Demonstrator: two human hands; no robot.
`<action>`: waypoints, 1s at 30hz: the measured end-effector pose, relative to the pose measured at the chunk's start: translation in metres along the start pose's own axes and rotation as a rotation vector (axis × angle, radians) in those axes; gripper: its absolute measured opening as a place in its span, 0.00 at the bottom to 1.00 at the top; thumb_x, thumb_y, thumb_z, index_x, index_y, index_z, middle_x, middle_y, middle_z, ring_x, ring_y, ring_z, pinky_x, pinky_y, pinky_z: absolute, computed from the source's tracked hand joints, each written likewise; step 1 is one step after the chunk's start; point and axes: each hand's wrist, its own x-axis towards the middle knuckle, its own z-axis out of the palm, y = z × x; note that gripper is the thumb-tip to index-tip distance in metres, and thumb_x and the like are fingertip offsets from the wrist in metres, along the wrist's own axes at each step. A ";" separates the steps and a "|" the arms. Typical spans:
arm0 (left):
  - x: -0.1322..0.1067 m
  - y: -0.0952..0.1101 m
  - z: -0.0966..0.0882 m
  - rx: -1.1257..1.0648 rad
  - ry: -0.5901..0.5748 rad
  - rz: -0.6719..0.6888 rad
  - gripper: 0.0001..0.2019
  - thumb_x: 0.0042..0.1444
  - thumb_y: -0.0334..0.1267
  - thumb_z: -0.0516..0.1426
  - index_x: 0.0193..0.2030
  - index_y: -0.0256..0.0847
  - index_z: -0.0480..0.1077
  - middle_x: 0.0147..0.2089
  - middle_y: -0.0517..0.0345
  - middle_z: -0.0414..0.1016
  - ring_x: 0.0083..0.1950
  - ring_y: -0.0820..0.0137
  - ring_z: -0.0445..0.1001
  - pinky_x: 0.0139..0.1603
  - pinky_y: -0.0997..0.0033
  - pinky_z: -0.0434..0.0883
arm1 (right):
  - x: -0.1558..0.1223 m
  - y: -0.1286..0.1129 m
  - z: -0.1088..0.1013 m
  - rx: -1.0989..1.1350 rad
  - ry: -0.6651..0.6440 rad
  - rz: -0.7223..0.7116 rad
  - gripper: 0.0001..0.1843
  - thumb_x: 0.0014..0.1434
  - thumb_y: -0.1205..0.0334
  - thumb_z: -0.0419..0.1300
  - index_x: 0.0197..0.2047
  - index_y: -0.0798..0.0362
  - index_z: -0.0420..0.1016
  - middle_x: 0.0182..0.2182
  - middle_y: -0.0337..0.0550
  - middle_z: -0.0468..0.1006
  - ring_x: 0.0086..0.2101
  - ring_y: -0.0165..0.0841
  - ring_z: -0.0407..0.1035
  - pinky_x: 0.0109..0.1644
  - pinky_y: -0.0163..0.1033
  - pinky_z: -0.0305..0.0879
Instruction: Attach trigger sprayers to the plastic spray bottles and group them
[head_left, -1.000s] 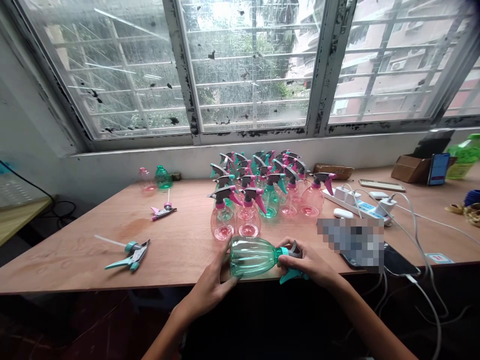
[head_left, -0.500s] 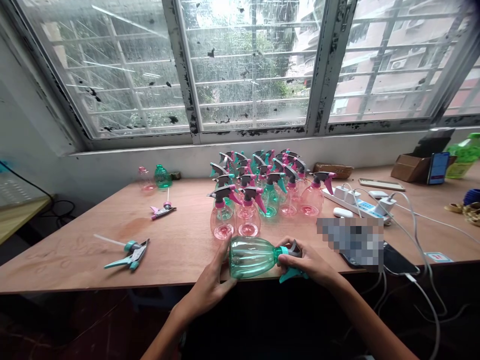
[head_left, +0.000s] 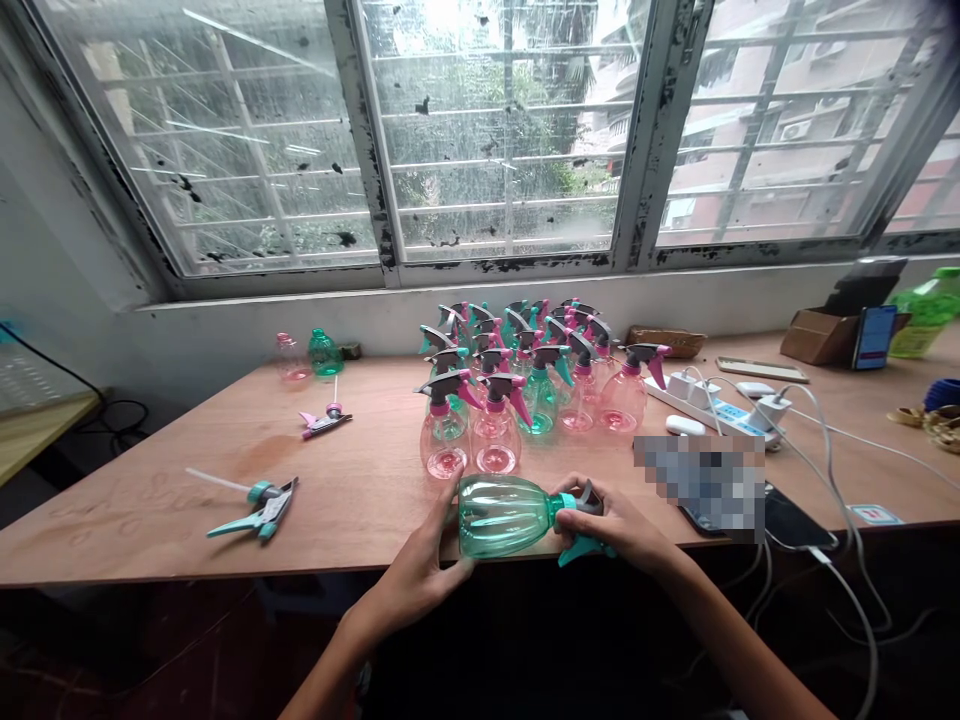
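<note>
A clear green spray bottle lies sideways in both my hands at the table's front edge, its base to the left. My left hand grips it around the base end. At the neck, my right hand is closed on the teal and grey spray head, whose trigger points down. Just beyond stand several pink and green spray bottles with their heads on. To the left lie a teal spray head with a straw and a pink spray head.
A headless pink bottle and green bottle stand at the back left. On the right are a power strip with white cables, a dark phone, a brown box and a large green jug. The window wall bounds the wooden table.
Almost nothing differs. Both hands keep the same hold on the green spray bottle, and the view has shifted very slightly.
</note>
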 end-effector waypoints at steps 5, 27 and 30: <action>-0.001 0.005 -0.001 0.130 0.078 -0.054 0.49 0.59 0.41 0.66 0.78 0.47 0.40 0.77 0.48 0.53 0.77 0.50 0.51 0.76 0.47 0.50 | 0.000 0.001 0.000 0.005 -0.005 -0.003 0.24 0.54 0.45 0.73 0.43 0.53 0.73 0.29 0.40 0.82 0.29 0.35 0.76 0.36 0.39 0.71; 0.000 0.001 -0.001 0.085 0.009 -0.005 0.46 0.67 0.37 0.57 0.77 0.48 0.25 0.77 0.48 0.54 0.75 0.57 0.58 0.74 0.55 0.57 | -0.001 0.001 -0.001 0.000 -0.019 0.000 0.22 0.56 0.49 0.72 0.44 0.54 0.72 0.28 0.40 0.82 0.30 0.34 0.76 0.36 0.37 0.69; 0.001 0.001 -0.001 0.093 0.006 -0.005 0.48 0.66 0.35 0.58 0.77 0.49 0.25 0.76 0.49 0.55 0.74 0.56 0.59 0.73 0.56 0.59 | 0.000 0.003 -0.002 0.003 -0.028 -0.012 0.21 0.57 0.50 0.72 0.44 0.54 0.72 0.28 0.39 0.82 0.29 0.33 0.76 0.36 0.36 0.68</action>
